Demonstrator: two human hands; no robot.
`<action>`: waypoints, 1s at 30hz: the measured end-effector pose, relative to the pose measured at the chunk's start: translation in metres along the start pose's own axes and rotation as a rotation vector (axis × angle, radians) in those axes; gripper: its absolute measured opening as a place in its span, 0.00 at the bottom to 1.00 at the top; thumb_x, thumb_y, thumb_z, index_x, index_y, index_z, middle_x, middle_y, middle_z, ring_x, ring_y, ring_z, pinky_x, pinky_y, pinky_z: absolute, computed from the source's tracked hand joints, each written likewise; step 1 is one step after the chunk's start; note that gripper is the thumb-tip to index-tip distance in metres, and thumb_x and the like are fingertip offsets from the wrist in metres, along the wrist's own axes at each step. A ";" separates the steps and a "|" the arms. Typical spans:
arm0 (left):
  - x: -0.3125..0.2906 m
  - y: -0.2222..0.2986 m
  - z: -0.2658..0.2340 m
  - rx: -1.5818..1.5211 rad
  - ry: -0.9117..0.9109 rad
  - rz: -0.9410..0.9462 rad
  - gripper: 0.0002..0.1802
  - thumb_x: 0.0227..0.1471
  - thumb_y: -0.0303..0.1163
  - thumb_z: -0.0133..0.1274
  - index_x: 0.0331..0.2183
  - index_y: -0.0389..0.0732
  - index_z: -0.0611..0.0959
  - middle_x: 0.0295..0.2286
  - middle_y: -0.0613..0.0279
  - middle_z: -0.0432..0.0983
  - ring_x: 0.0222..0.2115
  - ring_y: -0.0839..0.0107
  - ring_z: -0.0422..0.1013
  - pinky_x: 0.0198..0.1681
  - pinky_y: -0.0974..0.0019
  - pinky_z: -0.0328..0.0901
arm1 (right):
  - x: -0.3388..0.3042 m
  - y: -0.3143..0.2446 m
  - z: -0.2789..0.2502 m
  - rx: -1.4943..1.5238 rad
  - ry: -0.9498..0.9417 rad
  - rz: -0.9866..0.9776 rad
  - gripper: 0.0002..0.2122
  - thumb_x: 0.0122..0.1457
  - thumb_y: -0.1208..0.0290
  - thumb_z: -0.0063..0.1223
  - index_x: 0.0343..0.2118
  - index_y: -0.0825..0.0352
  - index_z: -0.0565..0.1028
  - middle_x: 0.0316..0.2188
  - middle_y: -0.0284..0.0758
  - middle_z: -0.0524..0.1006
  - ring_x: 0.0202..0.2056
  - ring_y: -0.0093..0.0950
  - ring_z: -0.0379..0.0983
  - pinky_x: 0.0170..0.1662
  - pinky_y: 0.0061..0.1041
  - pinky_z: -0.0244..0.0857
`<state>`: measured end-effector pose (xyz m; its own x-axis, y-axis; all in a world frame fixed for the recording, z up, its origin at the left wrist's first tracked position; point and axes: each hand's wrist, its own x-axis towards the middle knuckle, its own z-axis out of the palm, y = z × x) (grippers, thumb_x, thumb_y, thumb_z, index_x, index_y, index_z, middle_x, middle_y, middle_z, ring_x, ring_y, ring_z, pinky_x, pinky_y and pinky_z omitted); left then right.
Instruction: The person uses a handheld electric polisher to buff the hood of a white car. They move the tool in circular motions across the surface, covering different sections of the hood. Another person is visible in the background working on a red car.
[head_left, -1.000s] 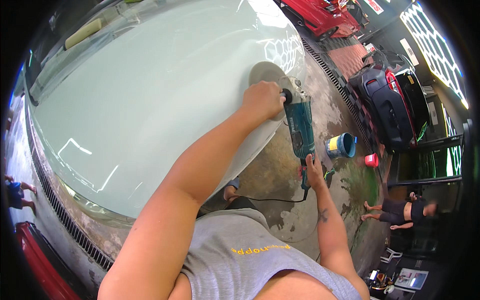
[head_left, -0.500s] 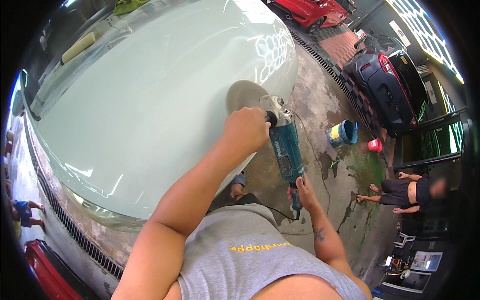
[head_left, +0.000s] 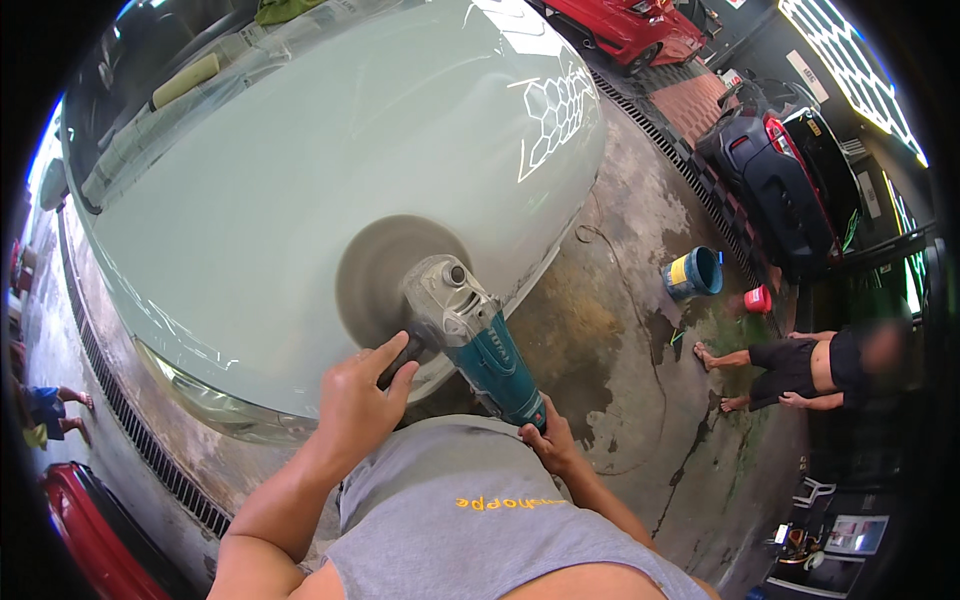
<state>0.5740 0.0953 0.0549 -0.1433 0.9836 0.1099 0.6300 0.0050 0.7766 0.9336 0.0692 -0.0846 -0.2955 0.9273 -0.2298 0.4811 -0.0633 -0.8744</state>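
A teal and grey rotary polisher (head_left: 497, 362) lies across the front edge of a pale grey-green car hood (head_left: 270, 220). Its round pad (head_left: 375, 275) is smeared by spinning and lies against the hood's surface. My left hand (head_left: 362, 392) is wrapped round the black side handle (head_left: 402, 360), with the index finger reaching along toward the polisher's head. At the rear end of the tool, close to my grey shirt, my right hand (head_left: 551, 436) grips the body; part of its fingers is hidden beneath.
A blue bucket (head_left: 693, 273) and a small red container (head_left: 757, 299) stand on the wet concrete floor at right. Beyond them a person (head_left: 800, 370) is there with legs stretched out. A dark car (head_left: 785, 170) and a red car (head_left: 635, 30) are farther off. A cord (head_left: 630, 270) trails over the floor.
The polisher has come nearer my body and to the left, from the hood's side edge toward its front. Both hands have moved with it, still gripping.
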 end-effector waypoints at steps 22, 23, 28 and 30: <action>0.281 0.103 0.172 0.183 -0.232 0.319 0.18 0.58 0.42 0.61 0.45 0.41 0.89 0.42 0.46 0.85 0.45 0.45 0.80 0.49 0.47 0.73 | 0.124 0.028 -0.177 0.398 0.184 0.285 0.33 0.65 0.32 0.53 0.53 0.61 0.69 0.31 0.35 0.73 0.22 0.25 0.73 0.22 0.29 0.67; 0.269 0.089 0.160 0.180 -0.208 0.318 0.19 0.58 0.42 0.61 0.46 0.41 0.89 0.42 0.46 0.85 0.45 0.45 0.80 0.50 0.48 0.73 | 0.121 0.021 -0.161 0.372 0.186 0.226 0.33 0.65 0.33 0.54 0.53 0.61 0.69 0.29 0.34 0.73 0.22 0.24 0.73 0.22 0.29 0.67; 0.212 0.063 0.101 0.097 -0.206 0.246 0.19 0.57 0.37 0.64 0.48 0.38 0.89 0.43 0.44 0.85 0.45 0.45 0.81 0.52 0.53 0.73 | 0.094 -0.006 -0.103 0.287 0.141 0.223 0.29 0.68 0.37 0.54 0.53 0.63 0.70 0.23 0.32 0.75 0.23 0.24 0.75 0.28 0.28 0.70; 0.180 0.066 0.088 0.093 -0.209 0.209 0.20 0.57 0.35 0.64 0.48 0.36 0.89 0.43 0.43 0.85 0.45 0.46 0.82 0.53 0.54 0.73 | 0.069 -0.005 -0.084 0.221 0.139 0.199 0.30 0.68 0.37 0.53 0.53 0.63 0.71 0.24 0.35 0.77 0.25 0.25 0.76 0.33 0.30 0.72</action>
<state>0.6571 0.2884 0.0709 0.1508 0.9808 0.1240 0.6976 -0.1944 0.6896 0.9801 0.1646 -0.0598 -0.0909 0.9291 -0.3583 0.3224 -0.3130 -0.8934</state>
